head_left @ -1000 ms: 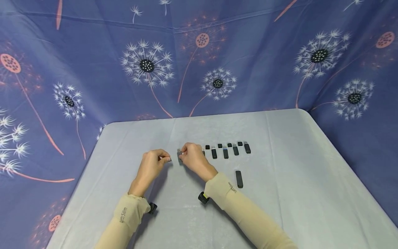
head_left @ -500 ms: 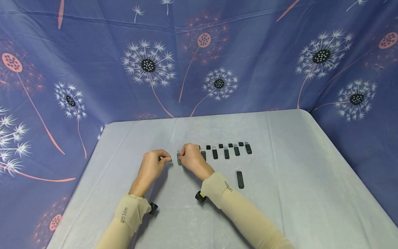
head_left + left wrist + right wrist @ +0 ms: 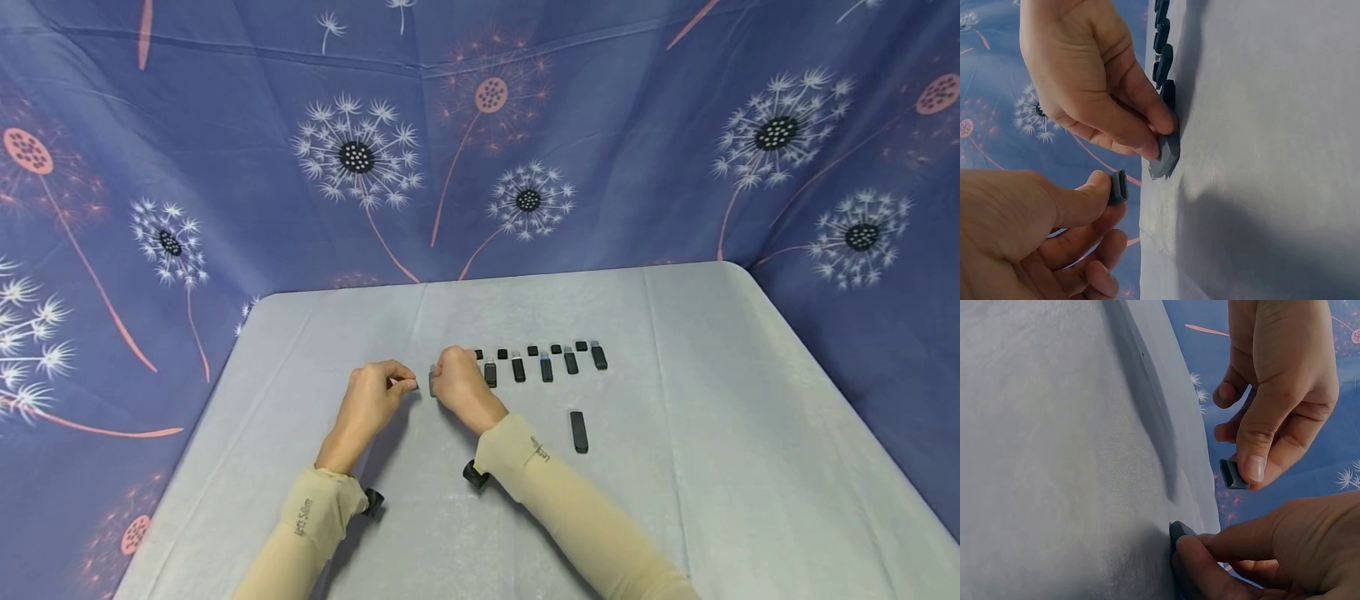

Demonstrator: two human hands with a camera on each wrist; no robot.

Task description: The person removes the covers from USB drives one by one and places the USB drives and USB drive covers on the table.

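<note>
My left hand [image 3: 401,382] pinches a small grey cap [image 3: 412,385] between thumb and forefinger, just above the table. My right hand [image 3: 442,377] pinches an uncapped grey USB stick [image 3: 432,381] against the cloth at the left end of a row of sticks. In the left wrist view the cap [image 3: 1118,187] hangs a short way from the stick [image 3: 1165,153], apart from it. In the right wrist view the cap [image 3: 1232,474] sits at the left thumb tip, above the stick [image 3: 1180,530].
To the right runs a row of several black uncapped USB sticks [image 3: 546,367], with their loose caps [image 3: 532,351] just behind them. One capped black stick [image 3: 578,432] lies alone nearer me. The grey-clothed table [image 3: 712,433] is ringed by a blue dandelion-print backdrop [image 3: 225,167].
My right hand and forearm have shifted slightly left, uncovering the nearest stick of the row. The left hand with the cap has barely moved.
</note>
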